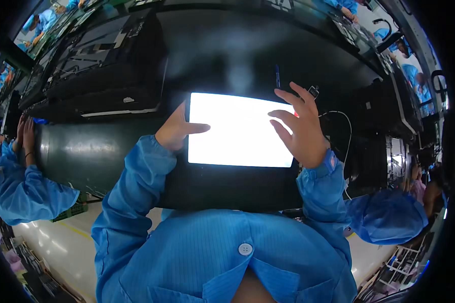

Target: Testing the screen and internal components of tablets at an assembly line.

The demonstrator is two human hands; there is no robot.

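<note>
A tablet (pixel 237 134) with a bright white screen lies in front of me, above the dark table. My left hand (pixel 179 127) grips its left edge, thumb over the glass and the other fingers hidden behind. Over the tablet's right edge is my right hand (pixel 304 126), fingers spread and bent with nothing seen between them; whether a fingertip touches the screen I cannot tell. A small red patch (pixel 296 114) shows beside its fingers. Round my right wrist is a blue band (pixel 331 160).
A blue pen (pixel 277 76) and a small dark square piece (pixel 313 91) lie beyond the tablet. A white cable (pixel 350 131) loops at right. Black cases (pixel 98 65) stand at far left. Co-workers in blue sit on my left (pixel 30 189) and right (pixel 389 216).
</note>
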